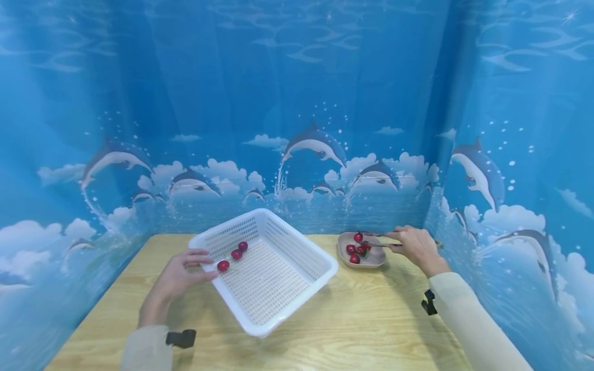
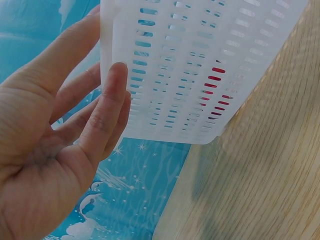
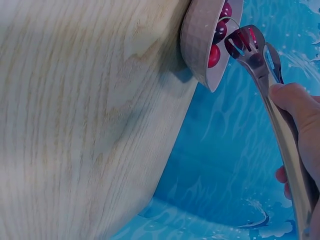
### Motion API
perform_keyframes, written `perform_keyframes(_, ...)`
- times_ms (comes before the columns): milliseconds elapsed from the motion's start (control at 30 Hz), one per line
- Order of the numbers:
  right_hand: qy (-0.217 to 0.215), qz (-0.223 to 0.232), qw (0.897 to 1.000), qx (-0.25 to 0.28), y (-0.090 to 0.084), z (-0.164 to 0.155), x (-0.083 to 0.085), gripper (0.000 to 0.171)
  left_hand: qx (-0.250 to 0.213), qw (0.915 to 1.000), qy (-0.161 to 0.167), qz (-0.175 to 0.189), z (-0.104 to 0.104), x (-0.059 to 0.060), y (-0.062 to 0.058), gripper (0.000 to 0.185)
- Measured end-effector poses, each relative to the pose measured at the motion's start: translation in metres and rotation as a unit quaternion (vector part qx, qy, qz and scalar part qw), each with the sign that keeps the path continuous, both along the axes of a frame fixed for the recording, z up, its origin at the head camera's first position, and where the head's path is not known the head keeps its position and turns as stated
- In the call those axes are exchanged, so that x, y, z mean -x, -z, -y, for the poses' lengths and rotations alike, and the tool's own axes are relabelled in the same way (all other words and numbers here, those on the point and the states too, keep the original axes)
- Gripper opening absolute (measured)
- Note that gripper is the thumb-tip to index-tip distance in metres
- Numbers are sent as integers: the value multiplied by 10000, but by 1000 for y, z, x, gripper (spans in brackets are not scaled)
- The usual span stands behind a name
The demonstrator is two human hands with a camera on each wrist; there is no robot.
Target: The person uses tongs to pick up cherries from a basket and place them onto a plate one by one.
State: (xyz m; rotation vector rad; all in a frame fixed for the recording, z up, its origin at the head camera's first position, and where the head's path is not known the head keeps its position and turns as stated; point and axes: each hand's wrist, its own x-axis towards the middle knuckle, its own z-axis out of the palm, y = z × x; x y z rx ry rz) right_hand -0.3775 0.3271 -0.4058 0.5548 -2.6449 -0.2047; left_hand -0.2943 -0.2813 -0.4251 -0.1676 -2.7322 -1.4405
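Note:
My left hand (image 1: 178, 275) grips the left corner of a white perforated plastic basket (image 1: 274, 278) by its rim. The basket tilts, its underside casting a shadow on the table. Three dark red cherries (image 1: 237, 254) lie inside along its left wall; red shows through the wall slots in the left wrist view. At the right, my right hand (image 1: 417, 247) holds metal tongs (image 3: 272, 100) with fork-like tips. Those tips reach into a small beige bowl (image 1: 378, 258) holding several cherries (image 1: 355, 258). Red shows behind the slotted tip in the right wrist view, and a thin stem curves beside it.
Both the bowl and basket are over a light wood-grain table (image 1: 362, 324). A blue curtain (image 1: 297, 103) printed with dolphins and clouds stands behind the table and along both sides. Each wrist wears a black strap mount (image 1: 182, 338) near its pale sleeve.

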Motion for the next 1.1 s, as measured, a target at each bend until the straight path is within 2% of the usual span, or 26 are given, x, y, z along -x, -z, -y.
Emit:
perform_keyframes(200, -58, -37, 10000, -22, -4, 1, -2, 33, -37, 9999, 100, -102, 1, -1, -2, 61)
perform_keyframes(567, -190, -7, 9998, 48, -5, 0, -2, 39, -48, 10000, 13, -7, -1, -3, -1, 62)
perform_keyframes(833, -788, -740, 9941, 122, -8, 7, 1, 48, -18, 10000, 6, -28, 0, -4, -1, 62)
perform_keyframes(1100, -1276, -939, 9852, 658, -17, 26, 1, 48, 13, 10000, -46, 35, 1, 0, -1, 63)
